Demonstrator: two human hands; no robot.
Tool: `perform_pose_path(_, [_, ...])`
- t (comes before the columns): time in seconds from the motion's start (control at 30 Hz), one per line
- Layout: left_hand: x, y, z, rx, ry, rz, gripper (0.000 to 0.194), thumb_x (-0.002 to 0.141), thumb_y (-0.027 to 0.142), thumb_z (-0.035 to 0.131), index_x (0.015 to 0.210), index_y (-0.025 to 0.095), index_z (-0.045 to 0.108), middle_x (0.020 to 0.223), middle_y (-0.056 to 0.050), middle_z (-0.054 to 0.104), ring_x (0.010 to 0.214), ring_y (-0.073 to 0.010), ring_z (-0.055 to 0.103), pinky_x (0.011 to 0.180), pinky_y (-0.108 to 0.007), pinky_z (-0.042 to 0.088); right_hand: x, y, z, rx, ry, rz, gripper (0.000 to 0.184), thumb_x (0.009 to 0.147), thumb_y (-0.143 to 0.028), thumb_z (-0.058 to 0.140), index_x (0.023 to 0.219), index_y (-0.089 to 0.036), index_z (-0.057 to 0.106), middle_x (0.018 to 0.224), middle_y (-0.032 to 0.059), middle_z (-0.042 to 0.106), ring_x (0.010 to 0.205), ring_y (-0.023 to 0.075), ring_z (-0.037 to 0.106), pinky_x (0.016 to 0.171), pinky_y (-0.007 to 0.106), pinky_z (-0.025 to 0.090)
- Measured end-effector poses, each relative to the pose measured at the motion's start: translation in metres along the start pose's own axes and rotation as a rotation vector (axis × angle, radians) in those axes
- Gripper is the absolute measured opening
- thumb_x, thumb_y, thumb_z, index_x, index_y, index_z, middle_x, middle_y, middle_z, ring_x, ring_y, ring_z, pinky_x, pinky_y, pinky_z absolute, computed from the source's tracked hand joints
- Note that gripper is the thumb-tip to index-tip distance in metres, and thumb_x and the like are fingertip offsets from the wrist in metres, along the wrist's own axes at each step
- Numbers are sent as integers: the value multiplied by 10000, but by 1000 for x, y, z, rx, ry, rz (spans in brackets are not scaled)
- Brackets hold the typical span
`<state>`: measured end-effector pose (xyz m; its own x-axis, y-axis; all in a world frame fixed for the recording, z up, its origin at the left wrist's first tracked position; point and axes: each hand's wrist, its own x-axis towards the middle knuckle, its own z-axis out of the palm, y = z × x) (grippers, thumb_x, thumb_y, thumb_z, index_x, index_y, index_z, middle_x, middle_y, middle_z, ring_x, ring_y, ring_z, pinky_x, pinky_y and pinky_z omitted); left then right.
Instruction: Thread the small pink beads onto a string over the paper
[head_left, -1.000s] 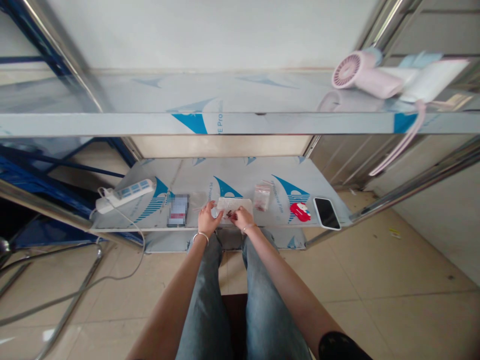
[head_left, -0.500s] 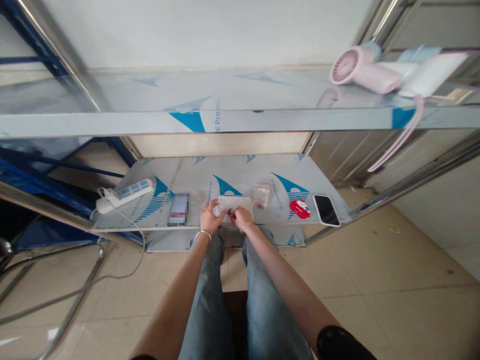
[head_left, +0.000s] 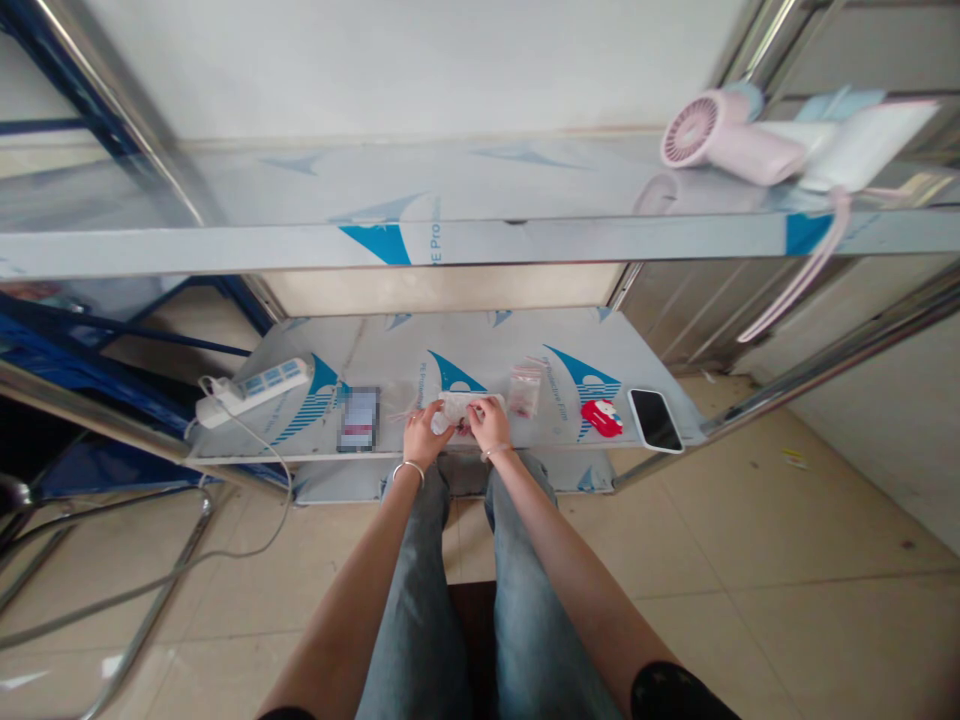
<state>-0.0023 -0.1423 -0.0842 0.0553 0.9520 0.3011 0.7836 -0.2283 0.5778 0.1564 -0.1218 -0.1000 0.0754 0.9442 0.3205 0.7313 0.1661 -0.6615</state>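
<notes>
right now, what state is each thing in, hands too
left hand: thumb and fingers apart, grip unclear
right hand: fingers bent, grip unclear
small bags: lying down, seals unclear
phone: face up, screen dark
power strip: cord attached
pink fan: on its side, spin unclear

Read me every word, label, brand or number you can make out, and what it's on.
"E Pro", cut off: silver upper shelf, front edge.
"PE Prot", rest unclear: film-covered silver lower shelf, centre.
"Protective Film", blurred: lower shelf, right of centre.
Too small or blurred to read: yellow floor label, pixelated grey-blue rectangle, clear plastic bags.
</notes>
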Motion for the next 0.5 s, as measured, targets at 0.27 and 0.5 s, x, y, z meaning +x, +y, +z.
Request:
perform_pose_path(0.27, [-2,3,0,-41,-64,-58,512,768,211,709,1262,246,577,1168,-56,700,1052,-251,665,883,-315,508,-5,-6,-1,146,132,-192,178,916,-273,529,923,-175,677,968,87,622,926,177,589,823,273,490])
perform_pose_path(0.5, [-2,3,0,-71,-87,-66,503,791,235,690,1277,231,562,1176,-72,700,1061,-251,667,892,-323,513,-6,-6,7,145,125,-235,184,902,-281,548,906,-174,698,969,90,621,940,185,602,852,284,494])
